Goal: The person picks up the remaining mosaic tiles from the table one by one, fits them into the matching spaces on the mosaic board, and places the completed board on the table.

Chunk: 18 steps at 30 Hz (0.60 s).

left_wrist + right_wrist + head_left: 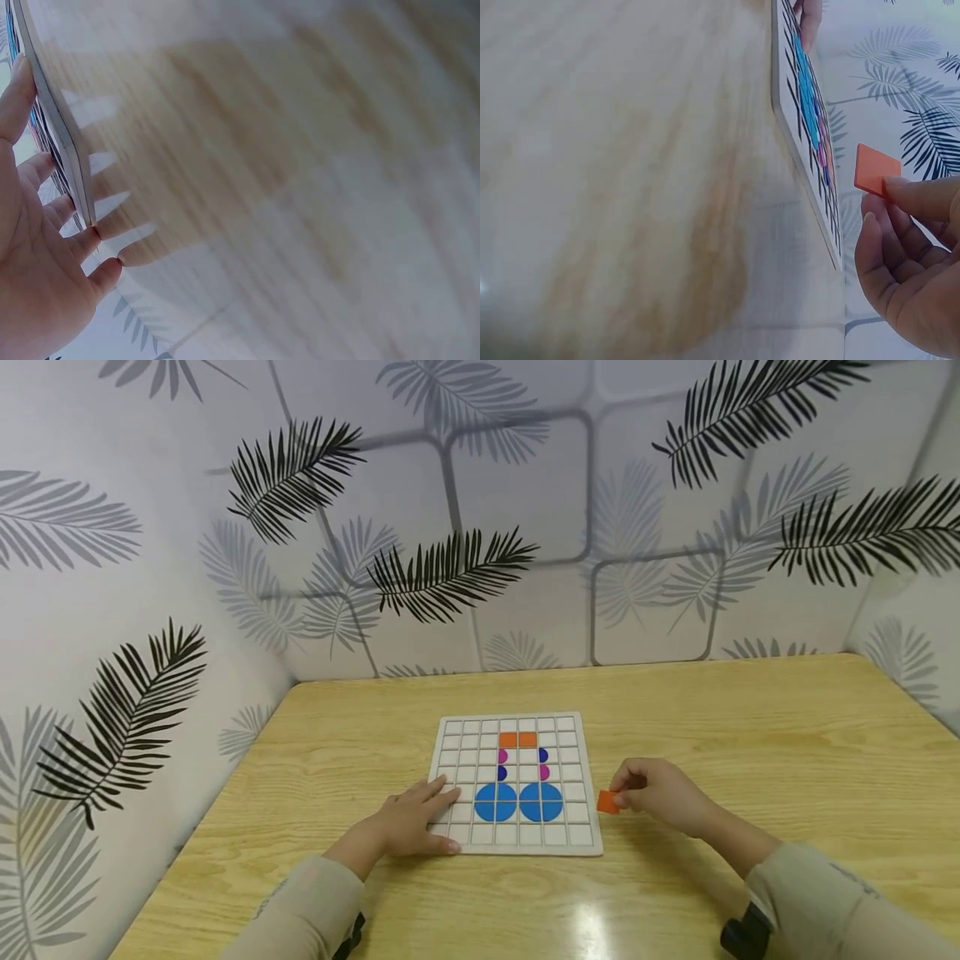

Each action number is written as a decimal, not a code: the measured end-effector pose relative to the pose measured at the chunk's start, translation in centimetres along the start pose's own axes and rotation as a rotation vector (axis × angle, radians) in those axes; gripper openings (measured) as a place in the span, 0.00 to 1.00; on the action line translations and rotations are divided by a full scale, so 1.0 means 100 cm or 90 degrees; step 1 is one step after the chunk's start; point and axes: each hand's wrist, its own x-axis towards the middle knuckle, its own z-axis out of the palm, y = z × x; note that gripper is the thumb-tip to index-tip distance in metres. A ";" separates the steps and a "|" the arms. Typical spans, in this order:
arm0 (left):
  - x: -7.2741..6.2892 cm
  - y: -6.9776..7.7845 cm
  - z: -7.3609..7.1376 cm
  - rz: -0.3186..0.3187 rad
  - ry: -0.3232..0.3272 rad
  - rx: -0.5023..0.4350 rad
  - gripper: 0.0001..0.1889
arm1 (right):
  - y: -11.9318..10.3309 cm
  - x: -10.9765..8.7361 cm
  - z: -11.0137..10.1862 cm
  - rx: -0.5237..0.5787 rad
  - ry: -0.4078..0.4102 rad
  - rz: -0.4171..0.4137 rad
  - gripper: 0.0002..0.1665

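A white grid board [465, 725] lies on the table. Two orange squares [517, 740] sit side by side near its far edge. Below them, pink and dark blue half circles [543, 756] stand in two columns, and lower still are two large blue circles [496, 802] made of quarter pieces. My left hand [412, 818] rests on the board's left side, fingers spread, thumb at the near edge. Just off the board's right edge, my right hand [660, 793] pinches an orange square tile [876, 169] between thumb and fingers; the tile is tilted in the right wrist view.
The wooden table [360, 718] spreads around the board. Behind it and to the left rises a wall [525, 627] with a leaf pattern. Dark straps [746, 933] sit at both sleeves.
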 end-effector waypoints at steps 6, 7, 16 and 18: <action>0.000 -0.001 0.003 0.005 0.001 0.005 0.40 | -0.002 0.019 0.002 -0.003 0.023 0.040 0.03; 0.000 -0.001 0.003 0.006 0.002 0.005 0.40 | -0.002 0.022 0.002 -0.003 0.026 0.045 0.03; -0.002 0.000 0.000 0.006 0.006 0.003 0.40 | -0.003 0.051 0.006 -0.012 0.037 0.032 0.02; -0.002 -0.001 0.000 0.005 0.006 0.002 0.40 | -0.002 0.057 0.007 -0.015 0.039 0.028 0.02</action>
